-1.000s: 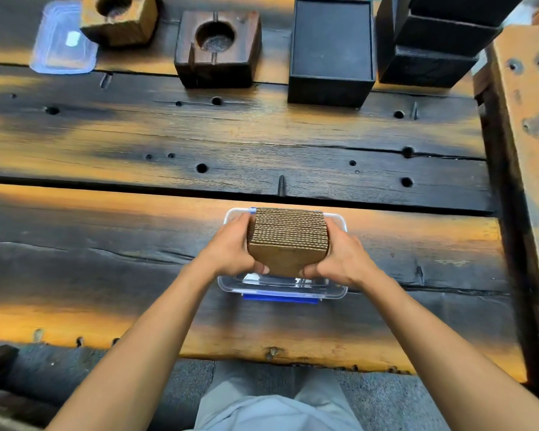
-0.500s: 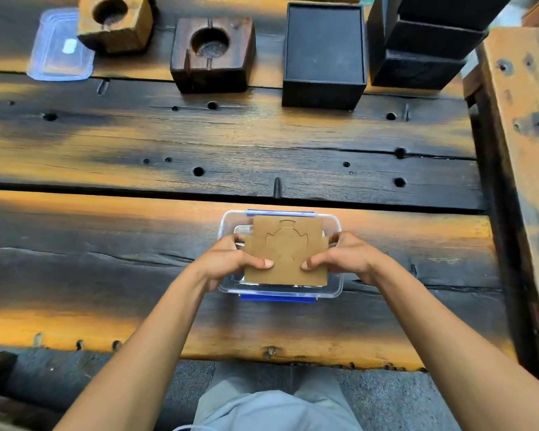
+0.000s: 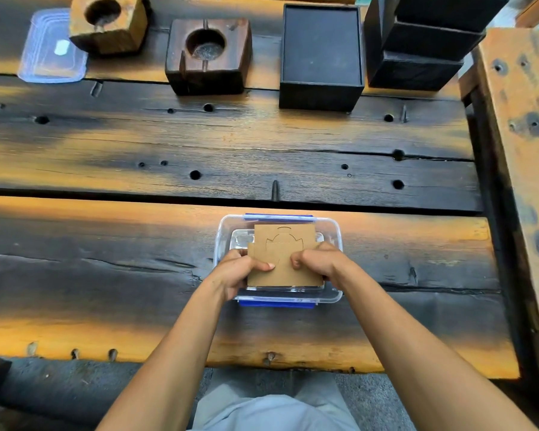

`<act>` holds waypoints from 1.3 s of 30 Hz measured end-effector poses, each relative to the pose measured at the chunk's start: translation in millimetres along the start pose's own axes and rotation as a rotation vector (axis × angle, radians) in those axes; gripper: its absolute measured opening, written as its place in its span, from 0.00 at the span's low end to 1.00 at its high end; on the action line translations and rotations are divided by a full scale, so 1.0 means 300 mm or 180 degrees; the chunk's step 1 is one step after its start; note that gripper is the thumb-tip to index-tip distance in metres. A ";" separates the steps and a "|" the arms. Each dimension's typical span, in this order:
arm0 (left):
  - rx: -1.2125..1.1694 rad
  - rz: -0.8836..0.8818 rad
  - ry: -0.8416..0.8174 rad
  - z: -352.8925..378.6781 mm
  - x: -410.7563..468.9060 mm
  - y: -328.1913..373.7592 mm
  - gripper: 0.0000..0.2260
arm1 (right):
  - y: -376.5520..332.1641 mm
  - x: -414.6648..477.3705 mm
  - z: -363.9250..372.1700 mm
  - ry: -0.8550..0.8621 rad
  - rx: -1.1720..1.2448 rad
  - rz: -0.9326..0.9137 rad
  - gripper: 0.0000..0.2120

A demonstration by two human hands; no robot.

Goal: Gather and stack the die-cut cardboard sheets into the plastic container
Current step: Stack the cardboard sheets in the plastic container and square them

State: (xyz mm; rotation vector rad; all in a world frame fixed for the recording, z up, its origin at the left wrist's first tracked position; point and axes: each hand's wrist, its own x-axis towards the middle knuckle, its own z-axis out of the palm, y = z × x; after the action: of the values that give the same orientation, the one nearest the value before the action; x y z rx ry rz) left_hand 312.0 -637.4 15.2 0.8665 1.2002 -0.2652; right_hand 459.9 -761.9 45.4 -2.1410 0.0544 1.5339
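Note:
A stack of brown die-cut cardboard sheets point(image 3: 282, 247) lies flat inside a clear plastic container point(image 3: 333, 231) with blue clips, on the near plank of the wooden table. Its top sheet shows a cut outline. My left hand point(image 3: 237, 269) grips the stack's left edge, thumb on top. My right hand point(image 3: 319, 262) grips the right edge the same way. Both hands reach down into the container. The lower sheets are hidden under the top one.
A clear lid point(image 3: 52, 51) lies at the far left. Two wooden blocks with round holes point(image 3: 108, 23) point(image 3: 207, 56), a black box point(image 3: 321, 56) and stacked black boxes point(image 3: 423, 42) line the far edge. A raised wooden beam point(image 3: 523, 150) borders the right side.
The stack was held on edge above the container a second ago. It has been turned flat and lowered into the container, with both hands following it down.

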 end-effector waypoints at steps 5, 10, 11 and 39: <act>0.0016 0.0055 0.0125 0.013 0.019 -0.008 0.25 | 0.024 0.026 0.019 0.0228 0.0037 0.0041 0.29; 0.0053 0.0042 0.0249 0.020 0.023 -0.003 0.25 | 0.012 0.015 0.027 0.0460 -0.0031 0.0035 0.22; 0.0086 0.0054 0.0289 0.022 0.022 -0.005 0.24 | 0.010 0.013 0.027 0.0496 -0.0047 0.0045 0.21; 0.0495 0.0602 0.0731 0.118 0.020 -0.046 0.23 | 0.133 -0.019 0.013 0.1068 -0.0565 -0.0830 0.44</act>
State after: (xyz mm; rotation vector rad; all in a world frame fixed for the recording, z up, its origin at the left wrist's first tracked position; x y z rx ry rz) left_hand 330.8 -670.0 7.0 1.1631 1.3111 -0.1077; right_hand 442.0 -796.5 34.9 -2.4144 -0.2457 1.0576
